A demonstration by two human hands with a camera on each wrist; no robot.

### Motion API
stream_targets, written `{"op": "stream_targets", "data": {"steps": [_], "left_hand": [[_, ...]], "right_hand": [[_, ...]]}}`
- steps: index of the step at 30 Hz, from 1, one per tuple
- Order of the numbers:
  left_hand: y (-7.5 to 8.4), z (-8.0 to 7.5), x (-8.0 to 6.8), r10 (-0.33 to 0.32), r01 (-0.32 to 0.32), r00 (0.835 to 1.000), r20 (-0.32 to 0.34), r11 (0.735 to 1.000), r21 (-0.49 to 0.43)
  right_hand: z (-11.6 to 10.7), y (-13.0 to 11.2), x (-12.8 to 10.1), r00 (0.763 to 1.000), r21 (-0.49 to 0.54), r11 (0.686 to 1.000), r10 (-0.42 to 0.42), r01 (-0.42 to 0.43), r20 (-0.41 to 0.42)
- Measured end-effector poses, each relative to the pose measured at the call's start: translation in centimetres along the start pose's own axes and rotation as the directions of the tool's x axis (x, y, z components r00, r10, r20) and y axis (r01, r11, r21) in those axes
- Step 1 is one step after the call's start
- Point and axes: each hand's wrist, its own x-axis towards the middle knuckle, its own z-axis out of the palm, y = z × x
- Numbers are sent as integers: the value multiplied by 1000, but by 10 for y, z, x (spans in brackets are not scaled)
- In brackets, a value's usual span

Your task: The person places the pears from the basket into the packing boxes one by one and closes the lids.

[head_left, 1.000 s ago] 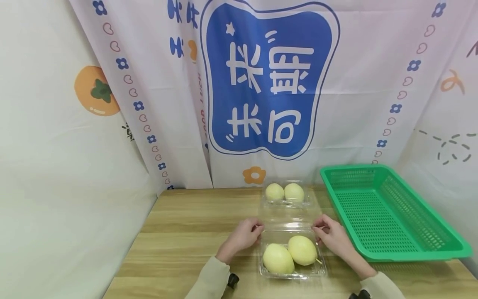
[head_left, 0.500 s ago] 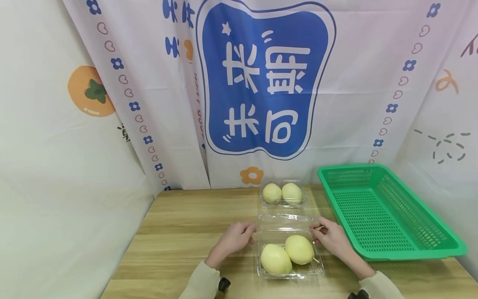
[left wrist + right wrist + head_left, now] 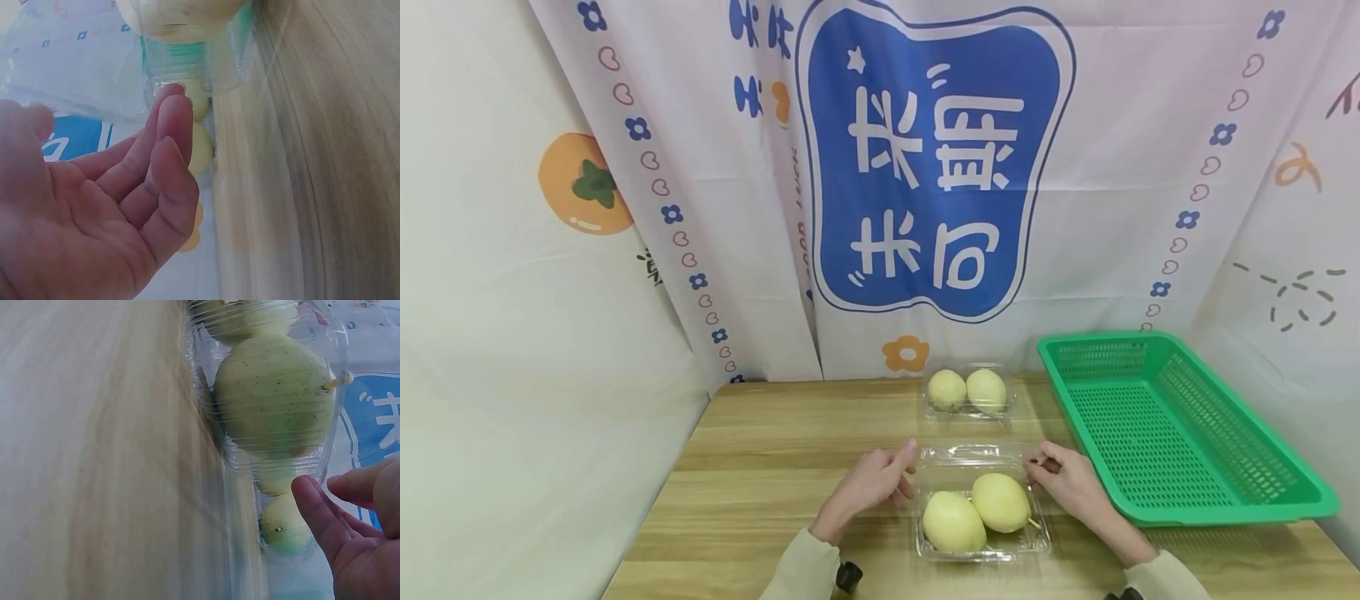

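Two pale yellow pears [image 3: 953,522] lie in a clear plastic clamshell box [image 3: 983,553] at the front of the table. The box's clear lid [image 3: 973,454] is tilted up at the back. Beside the lid's left edge, my left hand [image 3: 867,490] has its thumb raised and fingers loosely bent; it holds nothing in the left wrist view. My right hand [image 3: 1070,483] is at the lid's right corner. In the right wrist view a small gap shows between its thumb and forefinger, close to the box rim; whether the fingertips touch the lid is unclear.
Behind stands a second clear box [image 3: 970,411] with two more pears [image 3: 987,390]. A green perforated basket [image 3: 1217,512] occupies the table's right side. Printed cloth [image 3: 760,275] hangs along the table's back edge.
The lid has swung up from lying back flat toward the front. My left hand has shifted slightly left and its thumb has lifted away from the fingers. The right hand stays nearly in place.
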Motion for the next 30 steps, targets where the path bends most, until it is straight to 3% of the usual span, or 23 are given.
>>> {"op": "stream_targets", "data": {"steps": [12,20,26,30], "left_hand": [[-3,-2,-3,48,-51,996,68,998,42],[-10,2,-2,68,-71,995,76,997,37],[-11,5,-3,64,-66,996,66,997,26],[-10,7,-5,49,-51,997,56,998,33]], "right_hand": [[-2,-2,-7,997,-141,988,-64,57,-43],[-4,-5,-10,999,-126,991,-39,36,-22],[-8,-7,-16,997,-17,999,43,-42,59],[-9,-10,-20,991,-23,998,56,-53,122]]}}
